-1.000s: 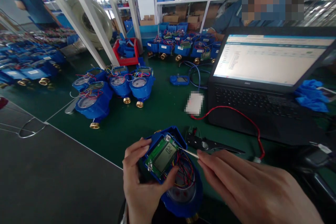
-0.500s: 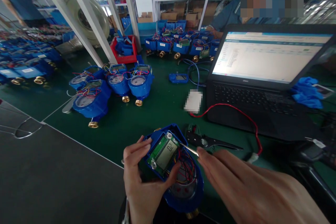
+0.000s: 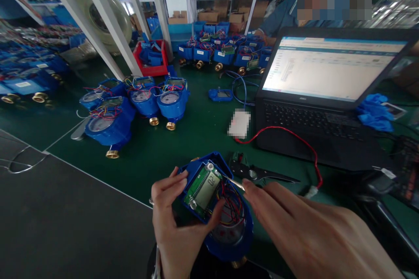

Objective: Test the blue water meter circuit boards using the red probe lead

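A blue water meter [image 3: 244, 226] with its casing uncovered is tilted near the table's front edge. My left hand [image 3: 183, 222] grips it, fingers at the far side of the casing and thumb over the wires. Inside the casing sits a green circuit board with a small display [image 3: 208, 189] reading digits. Red, black and yellow wires [image 3: 233, 205] bunch beside the board, over the round dial. In my right hand [image 3: 294, 222], pinched closed, are slim metal tweezers [image 3: 236, 183], their tip at the board's upper right corner. The far ends of the fingers are partly hidden.
Wire strippers [image 3: 258, 175] lie just beyond the meter. A laptop [image 3: 314, 135] stands on the right, with a red cable [image 3: 288, 129] in front. Several blue meters [image 3: 109, 126] stand left; more line the back beside a red bin [image 3: 153, 67]. A co-worker's sleeve [image 3: 278, 19] shows behind.
The view has shifted slightly, so the background sits a little further left and up. Both hands keep their hold, and the tweezers' tip stays at the board's corner.
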